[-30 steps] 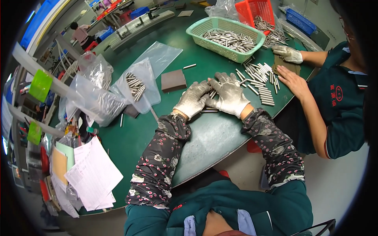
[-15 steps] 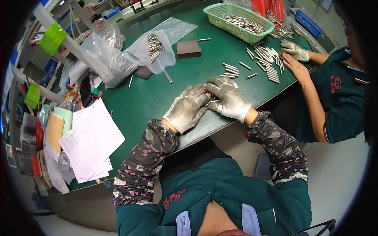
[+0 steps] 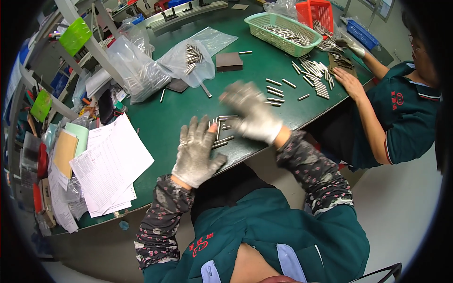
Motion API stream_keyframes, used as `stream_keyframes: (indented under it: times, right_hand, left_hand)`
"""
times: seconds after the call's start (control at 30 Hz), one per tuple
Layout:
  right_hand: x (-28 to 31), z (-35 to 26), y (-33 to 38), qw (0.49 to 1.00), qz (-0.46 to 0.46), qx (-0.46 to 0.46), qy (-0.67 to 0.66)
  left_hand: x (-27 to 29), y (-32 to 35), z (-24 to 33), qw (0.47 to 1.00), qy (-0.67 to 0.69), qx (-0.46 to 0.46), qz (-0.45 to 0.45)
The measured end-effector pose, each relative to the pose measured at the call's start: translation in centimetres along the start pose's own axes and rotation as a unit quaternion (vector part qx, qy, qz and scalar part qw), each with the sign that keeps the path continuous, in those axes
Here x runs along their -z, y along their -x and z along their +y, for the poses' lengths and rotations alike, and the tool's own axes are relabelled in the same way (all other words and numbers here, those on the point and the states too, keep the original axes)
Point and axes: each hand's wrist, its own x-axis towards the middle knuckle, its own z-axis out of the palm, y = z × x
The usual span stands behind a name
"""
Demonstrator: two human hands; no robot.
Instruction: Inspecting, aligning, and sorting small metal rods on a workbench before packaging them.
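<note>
My left hand (image 3: 196,153), in a greyed work glove with a bare thumb or fingertip showing, lies open on the green table with its fingers spread. Beside its fingertips is a loose group of short steel pins (image 3: 223,140), some pointing away from me and some lying crosswise. Over the right side of that group hovers my gloved right hand (image 3: 252,113), its fingers smeared by motion, so their grip is unclear. Farther right, several more pins (image 3: 274,93) lie in a rough row on the table.
A co-worker's hand (image 3: 349,84) rests near a spread of pins (image 3: 321,78) at the right. Behind stand a green basket (image 3: 257,33) of pins and a red basket (image 3: 306,16). A dark block (image 3: 229,62), bags of pins (image 3: 193,59) and papers (image 3: 111,165) lie left.
My hands, which were close together over pins, have separated. The left moved left and flattened with spread fingers; the right lifted and moved left, blurring. A group of pins now shows between them.
</note>
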Motion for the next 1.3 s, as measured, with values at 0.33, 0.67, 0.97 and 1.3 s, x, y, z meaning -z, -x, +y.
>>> stream_keyframes:
  times: [0.33, 0.67, 0.97, 1.3]
  right_hand:
    - [1.1, 5.0, 1.4, 0.967, -0.059, -0.222, 0.106]
    - [0.1, 3.1, 1.4, 0.969, -0.02, -0.213, 0.126]
    - [-1.4, -0.7, 1.1, 0.992, -0.044, 0.054, -0.107]
    - [0.1, -1.0, 0.3, 0.972, 0.043, 0.082, -0.215]
  left_hand:
    - [-1.6, -4.2, 1.4, 0.998, -0.041, 0.028, -0.028]
    - [-3.1, -6.2, 0.4, 0.998, -0.021, -0.003, 0.06]
    - [-0.8, -3.1, -3.0, 0.99, 0.068, -0.111, 0.059]
    - [1.3, -1.0, -4.4, 0.974, 0.095, -0.184, 0.091]
